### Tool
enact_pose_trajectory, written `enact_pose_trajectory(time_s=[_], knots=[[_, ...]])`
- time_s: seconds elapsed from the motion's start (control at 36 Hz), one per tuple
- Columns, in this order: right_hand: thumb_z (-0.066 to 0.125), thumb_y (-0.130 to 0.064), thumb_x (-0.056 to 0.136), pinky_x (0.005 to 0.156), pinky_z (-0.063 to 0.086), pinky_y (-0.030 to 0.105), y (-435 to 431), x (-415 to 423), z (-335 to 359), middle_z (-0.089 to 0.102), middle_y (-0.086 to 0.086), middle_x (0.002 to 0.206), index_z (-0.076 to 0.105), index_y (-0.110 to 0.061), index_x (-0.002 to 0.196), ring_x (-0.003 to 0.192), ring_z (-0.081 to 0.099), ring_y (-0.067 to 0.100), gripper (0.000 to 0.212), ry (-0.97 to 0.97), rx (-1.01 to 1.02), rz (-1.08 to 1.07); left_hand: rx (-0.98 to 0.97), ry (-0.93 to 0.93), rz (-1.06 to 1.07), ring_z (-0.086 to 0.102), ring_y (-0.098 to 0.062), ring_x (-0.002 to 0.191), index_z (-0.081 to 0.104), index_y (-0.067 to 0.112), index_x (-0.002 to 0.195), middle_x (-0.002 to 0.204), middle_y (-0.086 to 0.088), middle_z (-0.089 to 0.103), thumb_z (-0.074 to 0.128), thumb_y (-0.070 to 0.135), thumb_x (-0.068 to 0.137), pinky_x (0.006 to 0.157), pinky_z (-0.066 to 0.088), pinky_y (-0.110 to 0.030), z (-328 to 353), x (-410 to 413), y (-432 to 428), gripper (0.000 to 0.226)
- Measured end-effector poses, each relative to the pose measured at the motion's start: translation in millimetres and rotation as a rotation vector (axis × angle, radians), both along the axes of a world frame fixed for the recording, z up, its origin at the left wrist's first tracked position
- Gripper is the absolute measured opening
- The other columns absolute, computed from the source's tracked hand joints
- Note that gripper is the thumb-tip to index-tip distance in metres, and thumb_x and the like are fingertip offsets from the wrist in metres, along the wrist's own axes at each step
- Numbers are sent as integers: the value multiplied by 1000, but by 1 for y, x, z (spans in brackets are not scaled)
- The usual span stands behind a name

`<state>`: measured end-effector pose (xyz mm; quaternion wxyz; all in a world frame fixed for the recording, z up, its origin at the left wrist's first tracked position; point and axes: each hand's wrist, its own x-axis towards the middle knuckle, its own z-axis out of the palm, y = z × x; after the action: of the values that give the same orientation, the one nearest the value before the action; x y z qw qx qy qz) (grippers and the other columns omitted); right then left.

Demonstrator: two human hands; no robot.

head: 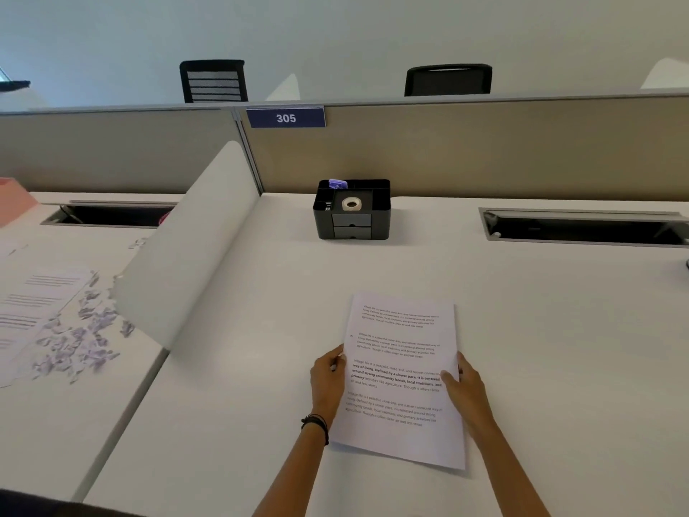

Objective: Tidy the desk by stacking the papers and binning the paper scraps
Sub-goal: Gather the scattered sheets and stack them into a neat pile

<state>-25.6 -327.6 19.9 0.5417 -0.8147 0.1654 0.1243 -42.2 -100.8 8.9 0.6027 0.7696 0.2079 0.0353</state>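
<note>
White papers (400, 378) with black print in blocks, a few lines bold. White desk (540, 330). Pale grey-lilac paper scraps (80, 337), scattered in a speckle. Black organiser (352, 222) with off-white tape roll (351, 204). Navy sign (286, 117) with white numerals 305. Beige partition (484, 151). Black chairs (213, 82), one with grey-striped back. Black wristbands (316, 423).

Left hand (328, 378): I am watching it gripping the left edge of the papers (400, 367), fingers curling.
Right hand (464, 389): it is pinching the right edge, thumb lying on top.
Forearms: both are reaching forward, bare.
Left wrist: it is wearing black bands (317, 423).
</note>
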Motion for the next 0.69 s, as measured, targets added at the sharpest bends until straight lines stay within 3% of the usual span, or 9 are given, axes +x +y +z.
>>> enact_pose_trajectory(time_s=[0.08, 0.19, 0.36, 0.44, 0.58, 0.69], knots=[[50, -10, 92, 96, 46, 40, 20, -2, 1, 54, 13, 129, 39, -9, 138, 112, 55, 26, 47, -28, -9, 47, 30, -2, 38, 61, -3, 84, 62, 14, 118, 104, 11, 63, 44, 7, 96, 74, 48, -8, 4, -3, 25, 29], [51, -7, 91, 74, 47, 22, 49, -9, 4, 59, 11, 106, 48, -9, 130, 87, 58, 16, 39, -66, 10, 115, 83, 34, 96, 62, -16, 94, 63, 10, 117, 113, -1, 65, 46, 8, 95, 90, 49, -27, 5, -7, 66, 29], [51, -7, 91, 68, 43, 13, 101, -18, 0, 51, 3, 103, 41, -11, 136, 84, 53, 5, 46, -118, 5, 248, 178, 69, 180, 63, -24, 96, 63, 10, 118, 115, -7, 65, 46, 9, 94, 92, 50, -37, 1, -18, 123, 29], [51, -8, 92, 68, 45, 9, 122, -18, -3, 49, 3, 106, 34, -13, 140, 84, 52, 2, 51, -136, -17, 303, 201, 68, 201, 63, -22, 93, 64, 8, 118, 114, -7, 66, 46, 7, 93, 87, 49, -31, 3, -22, 146, 30], [51, -10, 92, 78, 49, 20, 151, -16, -7, 48, 2, 106, 32, -15, 141, 87, 52, 7, 53, -154, -37, 363, 191, 57, 232, 58, -11, 78, 64, 8, 116, 105, 0, 66, 47, 5, 93, 78, 42, -23, 9, -26, 176, 29], [50, -10, 92, 83, 53, 33, 173, -13, -8, 48, -2, 102, 33, -18, 141, 89, 54, 10, 53, -150, -28, 382, 204, 41, 230, 59, -17, 76, 67, 10, 110, 83, 9, 65, 45, 4, 92, 80, 47, -28, 9, -26, 196, 29]])
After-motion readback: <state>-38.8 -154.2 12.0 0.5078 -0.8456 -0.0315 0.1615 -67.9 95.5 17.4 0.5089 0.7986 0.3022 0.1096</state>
